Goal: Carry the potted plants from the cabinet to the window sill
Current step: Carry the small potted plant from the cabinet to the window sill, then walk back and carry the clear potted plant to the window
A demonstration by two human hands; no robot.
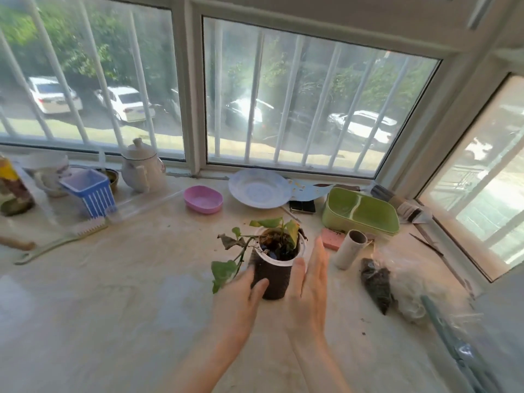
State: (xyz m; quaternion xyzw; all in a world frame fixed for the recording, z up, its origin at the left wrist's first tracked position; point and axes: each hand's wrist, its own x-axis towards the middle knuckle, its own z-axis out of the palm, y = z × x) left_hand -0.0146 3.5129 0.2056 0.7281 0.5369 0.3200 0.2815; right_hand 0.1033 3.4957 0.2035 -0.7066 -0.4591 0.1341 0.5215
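A small potted plant, a dark pot with a white rim, drooping green leaves and a dried one, stands upright on the pale stone window sill. My left hand cups the pot's left side, with fingers lying across its front. My right hand is held flat beside the pot's right side, fingers straight and apart. Only its thumb touches the rim.
Behind the pot lie a pink dish, a white plate and a green tray. To the right are a pink sponge, a cardboard tube and a soil bag. A teapot, blue basket and brush sit at left.
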